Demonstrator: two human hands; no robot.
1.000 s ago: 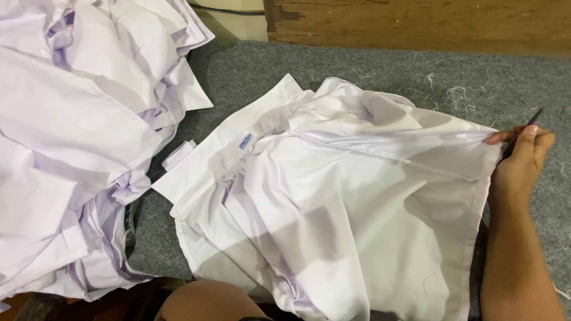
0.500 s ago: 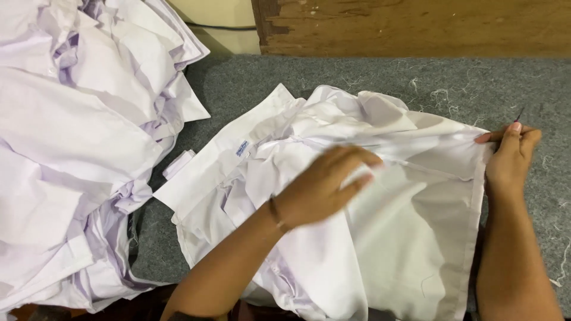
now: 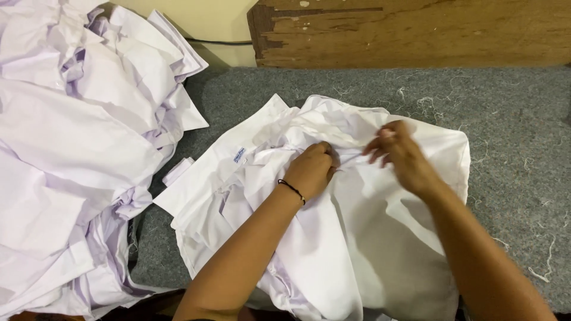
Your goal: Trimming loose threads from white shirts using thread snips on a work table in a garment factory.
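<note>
In the head view we have a white shirt [image 3: 333, 238] spread on the grey felt table [image 3: 511, 119], lying a little right of centre and running down to the near edge at six o'clock. Our left hand [image 3: 312, 169] is bunched closed on a fold of cloth near the shirt's middle, a thin black wristband [image 3: 291, 189] on its wrist. Our right hand [image 3: 399, 153] sits just at three o'clock of it, fingers curled onto the same gathered ridge; whether they truly pinch it or only press, we cannot tell. We judge that we are in the middle of gathering and straightening the body of the shirt, and the next move calls for both hands to draw the cloth flat without dragging the whole garment. The collar [image 3: 238, 157] with its small blue label points toward ten o'clock, so the long axis runs from ten to four. A heap of similar pale shirts [image 3: 77, 154] fills the nine o'clock side, and a worn wooden board [image 3: 416, 32] stands at twelve.
</note>
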